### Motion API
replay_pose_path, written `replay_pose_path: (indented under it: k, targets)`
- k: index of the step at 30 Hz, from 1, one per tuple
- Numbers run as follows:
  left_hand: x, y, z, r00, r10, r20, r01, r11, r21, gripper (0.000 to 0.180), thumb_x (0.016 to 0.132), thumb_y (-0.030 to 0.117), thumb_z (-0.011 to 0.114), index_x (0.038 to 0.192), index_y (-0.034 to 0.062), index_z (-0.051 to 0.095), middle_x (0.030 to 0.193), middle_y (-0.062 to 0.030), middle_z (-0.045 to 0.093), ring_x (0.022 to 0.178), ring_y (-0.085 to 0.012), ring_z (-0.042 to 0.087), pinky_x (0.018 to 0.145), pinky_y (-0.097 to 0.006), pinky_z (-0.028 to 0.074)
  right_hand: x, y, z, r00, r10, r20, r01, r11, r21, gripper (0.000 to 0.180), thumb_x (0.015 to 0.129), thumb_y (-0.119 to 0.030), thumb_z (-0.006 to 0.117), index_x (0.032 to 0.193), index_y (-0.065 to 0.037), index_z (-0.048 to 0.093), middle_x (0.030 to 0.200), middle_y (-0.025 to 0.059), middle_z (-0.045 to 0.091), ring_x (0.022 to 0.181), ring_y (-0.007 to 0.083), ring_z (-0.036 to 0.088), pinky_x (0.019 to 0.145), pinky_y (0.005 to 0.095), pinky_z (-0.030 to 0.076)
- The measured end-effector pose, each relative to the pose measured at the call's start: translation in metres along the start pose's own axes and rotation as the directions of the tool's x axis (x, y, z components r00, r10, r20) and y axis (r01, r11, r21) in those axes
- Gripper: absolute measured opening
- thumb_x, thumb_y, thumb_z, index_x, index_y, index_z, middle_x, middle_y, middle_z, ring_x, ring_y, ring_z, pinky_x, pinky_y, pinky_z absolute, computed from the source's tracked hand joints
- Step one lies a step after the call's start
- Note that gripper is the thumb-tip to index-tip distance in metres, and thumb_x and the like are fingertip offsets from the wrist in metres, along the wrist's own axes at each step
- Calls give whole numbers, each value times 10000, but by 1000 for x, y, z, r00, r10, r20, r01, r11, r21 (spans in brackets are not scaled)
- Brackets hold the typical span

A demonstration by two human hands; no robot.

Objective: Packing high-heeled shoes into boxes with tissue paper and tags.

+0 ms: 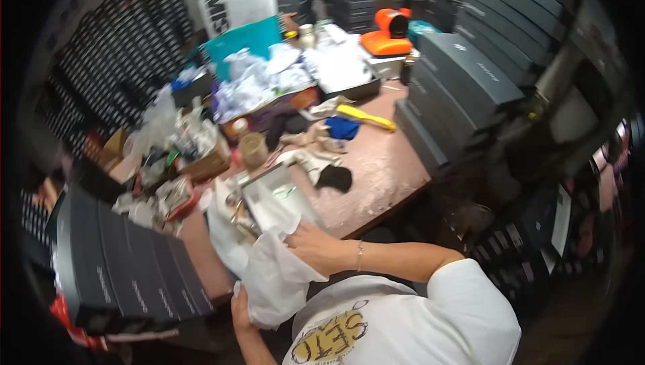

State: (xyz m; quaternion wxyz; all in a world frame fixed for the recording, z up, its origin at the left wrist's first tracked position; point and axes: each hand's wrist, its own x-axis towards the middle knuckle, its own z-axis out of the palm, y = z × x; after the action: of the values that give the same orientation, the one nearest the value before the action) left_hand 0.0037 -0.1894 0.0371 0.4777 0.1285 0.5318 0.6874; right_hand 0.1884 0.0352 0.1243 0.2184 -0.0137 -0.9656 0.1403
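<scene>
A crumpled white wrapping sheet, thin like tissue paper or cloth, hangs in front of me at the table's near edge. My left hand holds its lower left side, fingers closed against it. Across its upper right side lies my right hand, gripping the sheet with bent fingers, their tips partly hidden. Whether something is inside the sheet I cannot tell. Just beyond stands an open box with a pale inside and a small green-marked piece in it. More white sheeting and some tan items lie along the box's left side.
Dark box stacks stand at left and right. Farther back are a bin of crumpled white paper, an orange tape dispenser, a yellow-handled tool, a blue cloth, a tape roll and a cluttered carton.
</scene>
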Motion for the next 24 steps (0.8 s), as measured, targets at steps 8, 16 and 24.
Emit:
replay_pose_path:
  k: [8, 16, 24]
  targets:
    - [52, 19, -1, 990, 104, -92, -104, 995, -1, 605, 979, 481, 428, 1316, -22, 426, 1282, -189, 519, 1158, -289, 533, 980, -423, 436, -39, 21, 0, 931, 293, 216, -330, 931, 157, 328, 738, -251, 661, 979, -50, 566, 773, 185, 623, 760, 391, 635, 676, 468, 497]
    - [46, 87, 81, 555, 816, -161, -713, 567, 414, 571, 982, 468, 391, 1182, -51, 519, 1200, -203, 556, 1119, -321, 540, 1023, -449, 382, -98, 90, -51, 526, 817, -235, -661, 567, 492, 502, 790, -429, 696, 1115, -58, 601, 1012, 167, 669, 931, 344, 642, 804, 399, 500]
    - [119, 21, 111, 867, -219, 448, -479, -113, 871, 711, 718, 643, 649, 902, -43, 684, 803, -207, 664, 881, -378, 637, 1046, -566, 269, -90, 52, -108, 747, 661, -69, -648, 747, 146, 515, 721, -485, 726, 992, -58, 629, 835, 190, 666, 796, 372, 652, 711, 441, 505]
